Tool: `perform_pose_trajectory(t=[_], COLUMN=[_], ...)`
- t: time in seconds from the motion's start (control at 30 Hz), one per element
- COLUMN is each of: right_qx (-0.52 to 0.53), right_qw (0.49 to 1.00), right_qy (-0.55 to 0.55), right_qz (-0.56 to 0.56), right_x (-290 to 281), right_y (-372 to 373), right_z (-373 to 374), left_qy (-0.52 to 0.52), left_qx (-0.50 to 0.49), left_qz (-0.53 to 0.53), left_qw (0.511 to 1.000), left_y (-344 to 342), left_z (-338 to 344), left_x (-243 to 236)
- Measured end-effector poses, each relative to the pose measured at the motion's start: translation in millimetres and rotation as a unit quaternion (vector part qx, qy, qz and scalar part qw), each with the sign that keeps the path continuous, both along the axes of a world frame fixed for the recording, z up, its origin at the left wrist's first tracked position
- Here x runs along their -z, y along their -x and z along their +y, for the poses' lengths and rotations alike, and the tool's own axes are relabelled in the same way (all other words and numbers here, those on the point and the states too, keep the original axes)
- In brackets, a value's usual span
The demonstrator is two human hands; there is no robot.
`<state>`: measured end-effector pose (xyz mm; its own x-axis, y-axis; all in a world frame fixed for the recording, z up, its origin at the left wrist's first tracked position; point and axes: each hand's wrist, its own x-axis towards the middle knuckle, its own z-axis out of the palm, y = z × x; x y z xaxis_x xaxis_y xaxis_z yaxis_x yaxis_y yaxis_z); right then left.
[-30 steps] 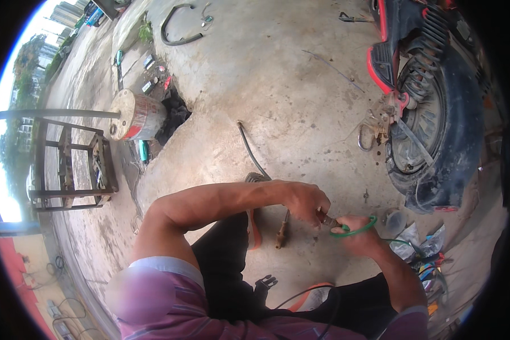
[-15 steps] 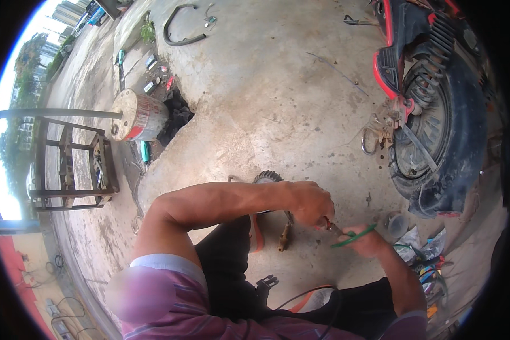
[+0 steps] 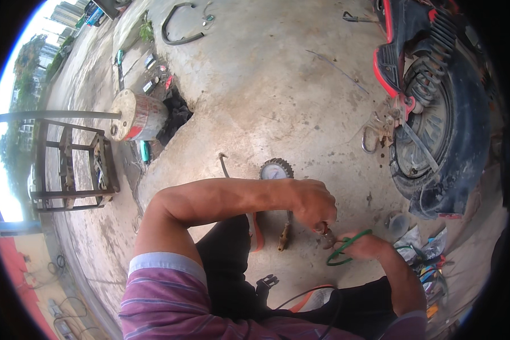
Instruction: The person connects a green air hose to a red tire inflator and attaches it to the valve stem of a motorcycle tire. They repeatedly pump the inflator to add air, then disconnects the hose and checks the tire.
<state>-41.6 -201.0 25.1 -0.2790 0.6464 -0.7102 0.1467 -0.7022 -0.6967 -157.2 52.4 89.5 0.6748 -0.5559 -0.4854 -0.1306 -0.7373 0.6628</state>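
My left hand point(image 3: 316, 205), its arm bent across the middle of the view, is closed round a pair of pliers point(image 3: 327, 241) with a bit of red handle showing. The metal jaws point down and right toward my right hand point(image 3: 364, 247). That hand is slightly blurred and closed on a loop of green wire point(image 3: 335, 259), which runs up close to the jaws. Whether the jaws bite the wire I cannot tell. Just beyond my left forearm lies a round dial gauge point(image 3: 276, 170) with a ribbed black rim. A brass-coloured fitting point(image 3: 284, 238) lies below my left wrist.
On the right stands a red and black motor scooter point(image 3: 430, 130) with its rear wheel near me. A clear cup point(image 3: 398, 225) and plastic bags point(image 3: 433, 243) with tools and wires lie by my right forearm. At left are a drum point(image 3: 139, 116) and a metal frame point(image 3: 73, 164).
The green loop has swung down and opened wider. The pliers have tilted downward slightly. More of the dial gauge shows beyond my left forearm.
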Motion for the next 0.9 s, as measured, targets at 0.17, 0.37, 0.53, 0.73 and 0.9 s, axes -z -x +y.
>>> perform_pose_trajectory(t=[0.17,0.37,0.53,0.73,0.9], right_qx=[0.032,0.081,0.100,0.068,0.093], right_qw=[0.999,0.881,0.944,0.997,0.981], right_qy=[0.002,-0.323,-0.205,-0.012,-0.148], right_qz=[0.006,-0.336,-0.239,0.036,-0.084], right_x=[19.5,-3.8,-17.4,19.1,13.5], right_y=[6.1,24.9,10.2,2.0,7.3], right_z=[-12.3,6.2,14.7,-7.2,2.1], left_qy=[-0.004,-0.006,-0.014,-0.028,-0.025], left_qx=[-0.009,-0.070,-0.081,0.001,-0.035], left_qz=[-0.038,0.063,0.023,-0.049,-0.008], left_qw=[0.999,0.996,0.996,0.998,0.999], left_y=[0.4,-11.0,-5.3,-3.2,-5.3], left_z=[-0.3,17.3,15.4,1.2,14.4], left_x=[1.9,25.0,17.4,1.1,8.6])
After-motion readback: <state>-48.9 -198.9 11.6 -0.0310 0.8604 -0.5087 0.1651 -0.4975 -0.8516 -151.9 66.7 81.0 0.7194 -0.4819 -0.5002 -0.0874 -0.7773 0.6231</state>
